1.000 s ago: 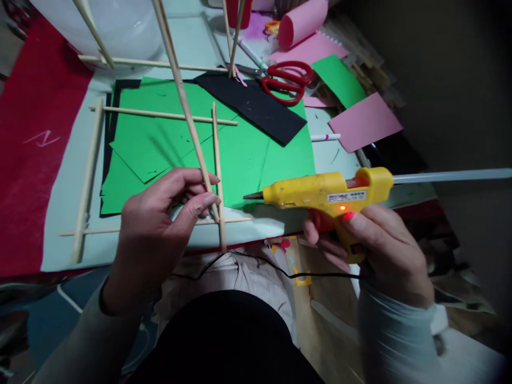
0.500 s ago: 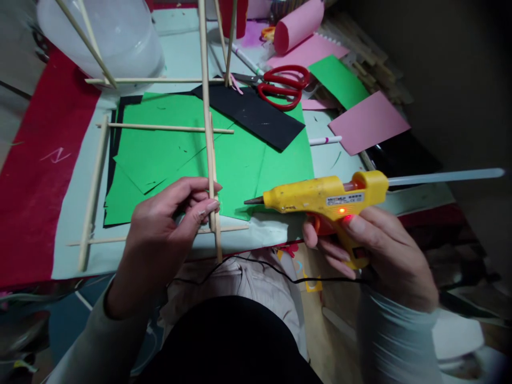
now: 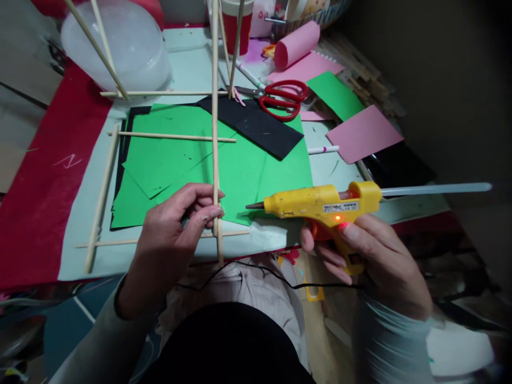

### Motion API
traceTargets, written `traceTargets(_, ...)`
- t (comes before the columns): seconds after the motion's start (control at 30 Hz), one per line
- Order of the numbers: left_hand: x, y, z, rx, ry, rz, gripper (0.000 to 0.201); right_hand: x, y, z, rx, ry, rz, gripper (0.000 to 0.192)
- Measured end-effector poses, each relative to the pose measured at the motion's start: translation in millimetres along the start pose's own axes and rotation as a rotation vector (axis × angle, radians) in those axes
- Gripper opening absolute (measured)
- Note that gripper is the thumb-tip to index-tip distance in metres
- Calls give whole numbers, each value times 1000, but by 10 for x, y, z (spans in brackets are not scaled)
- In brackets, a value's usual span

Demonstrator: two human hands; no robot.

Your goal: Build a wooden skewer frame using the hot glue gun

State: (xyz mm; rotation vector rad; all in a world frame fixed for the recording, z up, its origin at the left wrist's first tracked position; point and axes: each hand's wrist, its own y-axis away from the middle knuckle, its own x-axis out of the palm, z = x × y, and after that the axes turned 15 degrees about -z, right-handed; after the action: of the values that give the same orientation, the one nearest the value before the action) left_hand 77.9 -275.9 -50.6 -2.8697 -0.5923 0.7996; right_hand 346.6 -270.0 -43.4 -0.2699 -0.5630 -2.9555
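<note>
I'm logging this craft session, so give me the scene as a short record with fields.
left hand: left hand pinches an upright wooden stick at a frame corner
right hand: right hand grips a yellow glue gun, red light on, nozzle pointing at the stick
frame: wooden stick frame lying on green paper
nearby: red scissors, pink paper

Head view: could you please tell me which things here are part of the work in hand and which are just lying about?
In hand:
left hand pinching the upright wooden stick
right hand gripping the yellow glue gun
flat stick frame

Lying about:
red scissors
pink paper roll
pink sheet
white marker
</note>
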Motion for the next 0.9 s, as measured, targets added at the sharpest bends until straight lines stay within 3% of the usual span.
traceTargets(0.2, 15, 4, 19, 51, 7, 11, 12, -83, -9, -50, -2, 128, 40, 39)
traceTargets(0.43, 15, -16, 14, 49, 22, 28, 11, -64, -2, -69, -2, 93, 47, 36)
traceTargets(0.63, 2, -34, -3, 8, -16, 32, 20, -50, -28, -35, 75, 159, 98, 47)
traceTargets(0.9, 6, 6, 86, 25, 53, 41, 22, -35, -56, -108, 47, 123, 100, 51)
